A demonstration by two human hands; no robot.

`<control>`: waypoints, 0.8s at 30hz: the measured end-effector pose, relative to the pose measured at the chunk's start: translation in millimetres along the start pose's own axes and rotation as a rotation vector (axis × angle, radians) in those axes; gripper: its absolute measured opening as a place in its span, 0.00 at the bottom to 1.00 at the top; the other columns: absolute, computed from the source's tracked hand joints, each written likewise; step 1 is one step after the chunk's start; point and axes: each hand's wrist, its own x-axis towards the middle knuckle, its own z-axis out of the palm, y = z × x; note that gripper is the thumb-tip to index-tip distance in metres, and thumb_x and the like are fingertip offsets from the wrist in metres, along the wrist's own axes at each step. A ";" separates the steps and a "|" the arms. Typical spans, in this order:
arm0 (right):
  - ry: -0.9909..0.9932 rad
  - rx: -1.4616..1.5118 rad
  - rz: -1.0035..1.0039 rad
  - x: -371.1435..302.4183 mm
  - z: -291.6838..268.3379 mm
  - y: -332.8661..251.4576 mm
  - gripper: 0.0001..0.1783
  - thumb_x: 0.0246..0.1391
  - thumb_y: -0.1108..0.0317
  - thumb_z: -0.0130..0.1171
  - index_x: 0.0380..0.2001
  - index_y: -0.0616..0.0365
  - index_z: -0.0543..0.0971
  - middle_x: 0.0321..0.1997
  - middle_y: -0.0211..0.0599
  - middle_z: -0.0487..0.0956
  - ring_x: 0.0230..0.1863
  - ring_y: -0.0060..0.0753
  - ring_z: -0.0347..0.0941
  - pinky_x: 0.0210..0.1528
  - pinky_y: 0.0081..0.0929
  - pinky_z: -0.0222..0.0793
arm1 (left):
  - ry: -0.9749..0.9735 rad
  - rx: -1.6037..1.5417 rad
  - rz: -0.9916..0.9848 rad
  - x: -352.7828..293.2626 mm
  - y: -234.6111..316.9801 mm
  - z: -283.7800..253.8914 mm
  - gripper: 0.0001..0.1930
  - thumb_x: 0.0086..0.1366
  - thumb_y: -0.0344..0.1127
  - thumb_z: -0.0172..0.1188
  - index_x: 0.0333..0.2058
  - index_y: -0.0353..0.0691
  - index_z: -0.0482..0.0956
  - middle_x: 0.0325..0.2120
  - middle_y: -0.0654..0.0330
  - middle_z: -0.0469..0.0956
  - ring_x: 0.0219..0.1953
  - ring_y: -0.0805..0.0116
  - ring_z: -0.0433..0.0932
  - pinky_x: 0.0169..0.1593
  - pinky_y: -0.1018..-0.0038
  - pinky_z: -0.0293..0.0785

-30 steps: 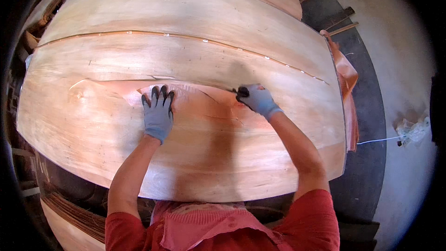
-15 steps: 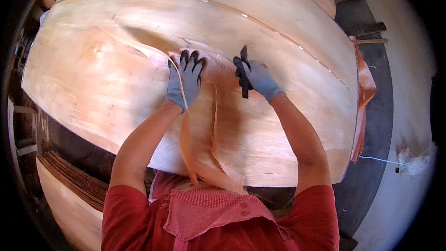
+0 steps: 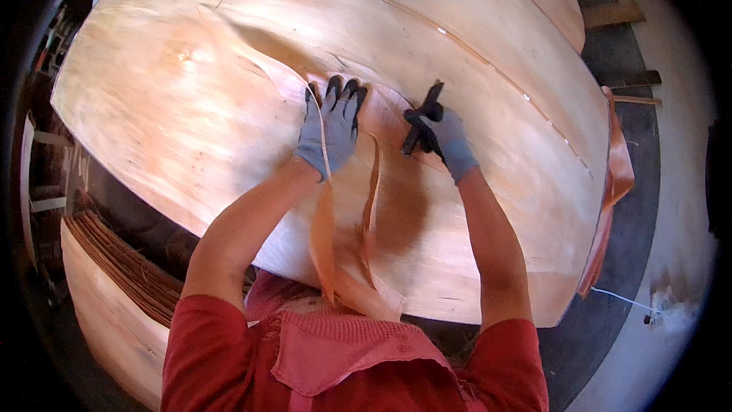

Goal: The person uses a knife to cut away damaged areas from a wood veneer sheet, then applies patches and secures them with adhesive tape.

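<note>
L grip [image 3: 336, 128] on wood sheet [image 3: 191, 118], R grip [image 3: 444, 135] w/ blk tool [image 3: 435, 94]

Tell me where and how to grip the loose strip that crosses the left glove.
I'd pinch the strip at its broad lower part, coming from the person's side: there it curls free of the sheet, while its far end runs into that surface beyond the left hand.
</note>
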 end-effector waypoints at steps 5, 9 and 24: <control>-0.075 -0.146 -0.008 -13.0 -15.5 -7.0 0.14 0.55 0.61 0.63 0.33 0.63 0.79 0.24 0.34 0.79 0.25 0.26 0.74 0.29 0.28 0.72 | 0.048 0.014 -0.001 -0.9 -1.0 4.5 0.33 0.64 0.38 0.50 0.67 0.42 0.55 0.67 0.54 0.56 0.69 0.50 0.53 0.66 0.39 0.44; -0.002 -0.361 -0.031 -28.5 -19.8 21.3 0.16 0.53 0.62 0.64 0.40 0.62 0.80 0.33 0.40 0.83 0.38 0.39 0.80 0.44 0.33 0.75 | -0.003 -0.039 0.007 0.9 -3.7 -1.6 0.33 0.63 0.37 0.51 0.67 0.41 0.55 0.67 0.53 0.56 0.69 0.48 0.51 0.67 0.39 0.41; 0.058 -0.473 -0.257 3.0 -37.4 82.1 0.17 0.52 0.66 0.63 0.45 0.60 0.80 0.42 0.43 0.83 0.43 0.37 0.79 0.48 0.34 0.74 | -0.595 0.581 -0.963 -325.6 -276.8 -108.1 0.35 0.63 0.48 0.55 0.66 0.45 0.57 0.67 0.54 0.56 0.66 0.46 0.57 0.63 0.42 0.56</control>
